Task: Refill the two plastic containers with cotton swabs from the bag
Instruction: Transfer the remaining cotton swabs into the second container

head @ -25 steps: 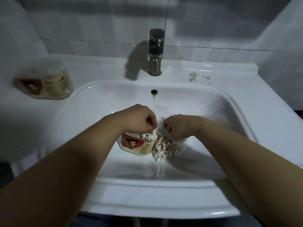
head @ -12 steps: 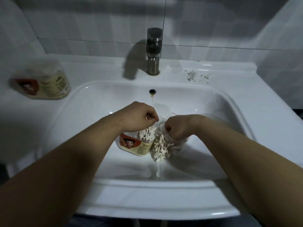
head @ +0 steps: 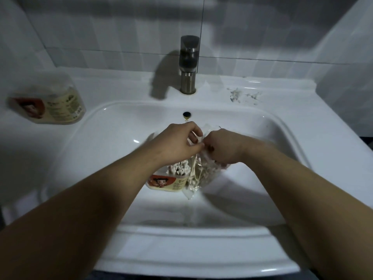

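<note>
At the bottom of the frame we see the white sink [head: 181, 241] with its broad front rim, and two bare forearms reaching in from the lower corners toward the centre of the basin. There an open container [head: 171, 181] with a red cartoon label stands on the basin floor, packed with upright cotton swabs [head: 179, 168]. Touching its right side is the clear bag [head: 203, 174], more swabs loose inside it and its lower end sagging onto the basin. Just above, the left hand [head: 177, 144] has thumb and fingers curled together, pinching what seems to be the bag's top edge, though motion blur leaves this unsure. The right hand [head: 222, 147] meets it at centre frame, fingers closed around the bag's upper part. Beyond the hands sits the dark overflow hole [head: 186, 114], then the metal faucet [head: 189, 63] at upper centre. A second container [head: 48, 104] lies tilted on the counter at the upper left, well apart from the hands. Pale flecks [head: 242, 96] mark the counter at the upper right, before the tiled wall [head: 282, 27].
</note>
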